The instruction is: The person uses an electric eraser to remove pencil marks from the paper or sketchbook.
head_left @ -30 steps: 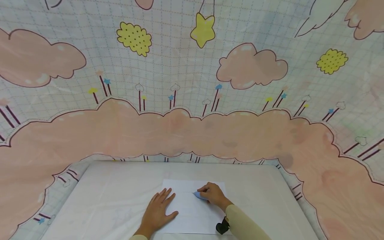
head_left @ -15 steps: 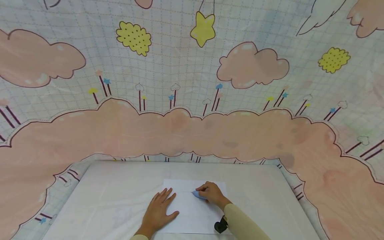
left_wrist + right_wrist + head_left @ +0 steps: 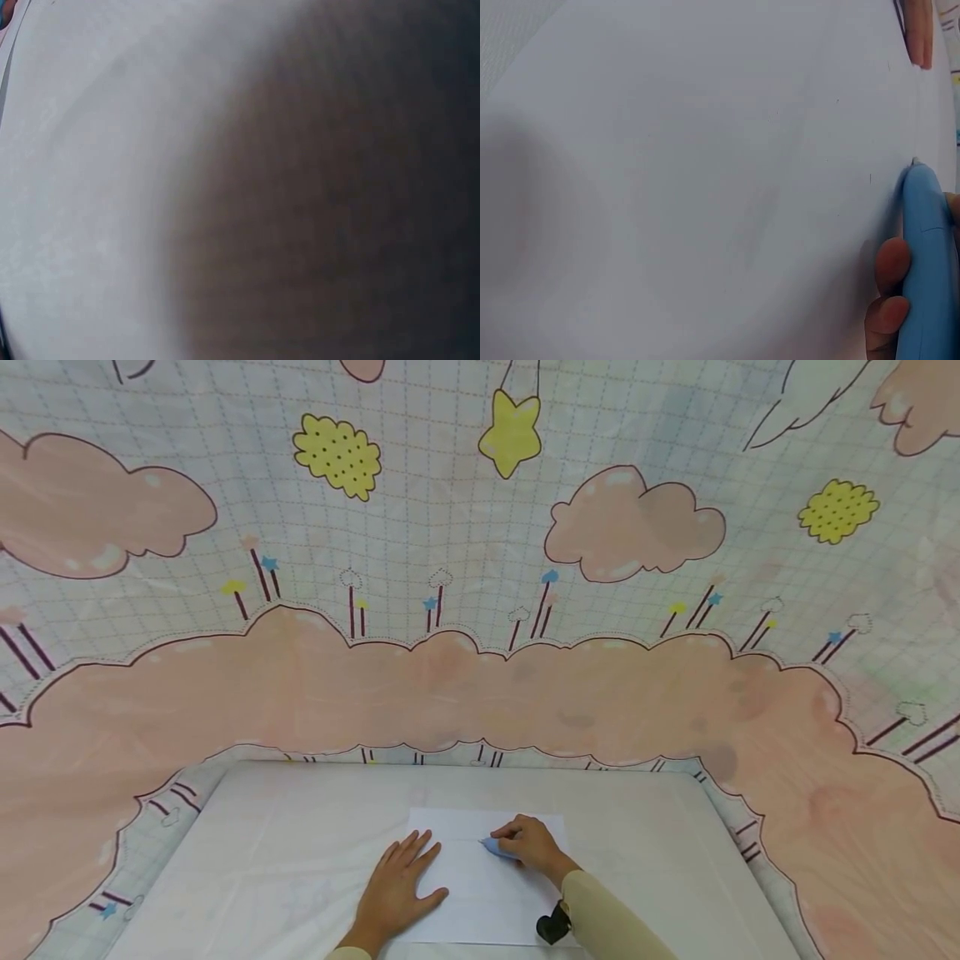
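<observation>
A white sheet of paper (image 3: 480, 902) lies on the table in the head view. My left hand (image 3: 393, 893) rests flat on its left side, fingers spread. On the upper right part, my right hand (image 3: 534, 846) grips a blue utility knife (image 3: 497, 848), its tip pointing left on the sheet. The right wrist view shows the smooth rounded blue body (image 3: 928, 262) and a tiny metallic tip (image 3: 915, 160) at the paper. A faint line runs across the sheet level with that tip. A blurred brown shape fills much of the left wrist view.
A white cloth covers the table (image 3: 285, 835). Behind and around it hangs a backdrop (image 3: 480, 693) printed with clouds and stars. A black heart-shaped item (image 3: 553, 925) sits at the right wrist, beside the beige sleeve (image 3: 611, 914).
Between the first two frames, the right hand and the knife shift slightly left along the paper; since then they hardly move. The left hand stays in place on the sheet.
</observation>
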The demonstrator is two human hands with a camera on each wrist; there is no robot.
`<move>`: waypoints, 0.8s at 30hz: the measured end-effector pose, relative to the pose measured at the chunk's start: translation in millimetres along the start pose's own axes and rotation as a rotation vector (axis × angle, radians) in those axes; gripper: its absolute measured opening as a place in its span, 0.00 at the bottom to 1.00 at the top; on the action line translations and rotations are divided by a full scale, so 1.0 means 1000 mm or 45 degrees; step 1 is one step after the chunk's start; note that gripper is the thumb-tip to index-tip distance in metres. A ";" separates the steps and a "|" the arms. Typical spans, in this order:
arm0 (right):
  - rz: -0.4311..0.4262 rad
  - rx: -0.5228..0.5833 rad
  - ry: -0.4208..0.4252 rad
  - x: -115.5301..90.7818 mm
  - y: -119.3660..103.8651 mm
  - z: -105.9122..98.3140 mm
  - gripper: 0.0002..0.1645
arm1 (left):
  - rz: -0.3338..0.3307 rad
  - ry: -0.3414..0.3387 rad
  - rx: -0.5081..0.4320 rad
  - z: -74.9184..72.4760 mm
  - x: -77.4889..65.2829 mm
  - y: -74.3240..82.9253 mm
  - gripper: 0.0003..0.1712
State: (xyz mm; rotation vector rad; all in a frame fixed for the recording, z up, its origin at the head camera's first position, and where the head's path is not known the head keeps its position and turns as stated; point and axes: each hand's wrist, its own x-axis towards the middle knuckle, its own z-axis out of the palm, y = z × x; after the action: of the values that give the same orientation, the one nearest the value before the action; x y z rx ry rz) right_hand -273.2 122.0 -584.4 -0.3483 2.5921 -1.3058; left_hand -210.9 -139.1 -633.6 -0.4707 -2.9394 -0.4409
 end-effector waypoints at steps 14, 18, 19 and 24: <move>-0.016 -0.067 0.010 -0.002 0.002 -0.009 0.11 | 0.041 0.071 -0.017 0.000 -0.001 -0.001 0.43; -0.015 -0.015 -0.006 -0.001 0.002 -0.007 0.10 | 0.033 0.045 -0.027 -0.002 -0.001 0.001 0.43; -0.016 -0.005 -0.012 -0.001 0.001 -0.007 0.10 | 0.028 0.037 -0.027 -0.003 -0.001 0.002 0.44; -0.024 -0.012 -0.026 -0.001 -0.002 -0.006 0.11 | 0.015 0.031 -0.009 -0.003 -0.001 0.002 0.44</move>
State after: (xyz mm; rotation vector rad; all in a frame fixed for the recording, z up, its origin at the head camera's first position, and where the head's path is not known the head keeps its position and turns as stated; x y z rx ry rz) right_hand -273.9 126.3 -579.3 -0.3863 2.5847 -1.2896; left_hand -209.4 -138.1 -630.2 -0.4799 -2.9113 -0.4525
